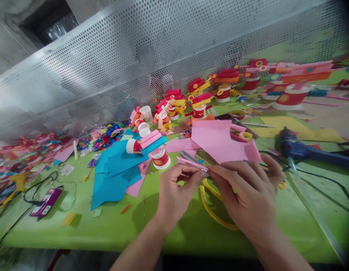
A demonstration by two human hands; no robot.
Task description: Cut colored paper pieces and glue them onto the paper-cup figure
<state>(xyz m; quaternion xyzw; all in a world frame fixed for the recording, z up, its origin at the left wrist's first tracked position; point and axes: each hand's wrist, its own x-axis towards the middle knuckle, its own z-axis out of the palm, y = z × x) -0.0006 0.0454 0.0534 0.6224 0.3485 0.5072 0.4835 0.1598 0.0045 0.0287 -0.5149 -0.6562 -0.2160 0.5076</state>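
In the middle of the head view my left hand (176, 194) and my right hand (249, 194) meet, fingertips almost touching. A narrow pink paper strip (190, 163), which looks folded or rolled, is pinched between the left thumb and fingers. The right thumb and forefinger close on its right end, mostly hidden by the fingers. Under the hands lie the yellow loop handles (206, 205) of what look like scissors. Just behind sits a large pink paper sheet (214, 139). To the left stands a red and white paper cup (161, 158) beside pink and blue paper rolls (152, 142).
Blue paper sheets (115, 177) cover the green table (112, 233) on the left, near a purple device (46, 203) with black cables. A blue glue gun (304, 148) with a clear glue stick lies right. Several decorated cups (199, 110) line a perforated metal panel (106, 56).
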